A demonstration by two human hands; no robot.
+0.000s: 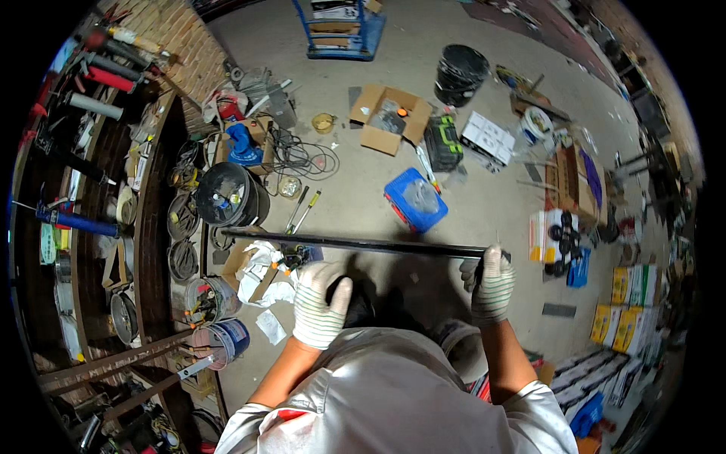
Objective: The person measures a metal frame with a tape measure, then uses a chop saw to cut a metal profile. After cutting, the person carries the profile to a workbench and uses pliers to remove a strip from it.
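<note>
A long, thin black bar (378, 244) runs crosswise in front of me. Around its right end, my right hand (493, 287) is closed, in a white knit glove with green stripes. My left hand (321, 303), gloved the same way, is just below the bar and apart from it. Its thumb stands away from the fingers and nothing shows in it. The bar's left end lies close to a black bucket (227, 198) with small items inside; I cannot tell what supports that end. Crumpled white paper (265, 276) is beside my left hand.
Shelves (144, 219) with caulking guns and coils line the left side. Ahead on the floor are a blue box (417, 198), an open cardboard box (378, 140), a green-and-black case (443, 144) and a black bucket (461, 73). Yellow-and-white boxes (624, 325) are stacked at right.
</note>
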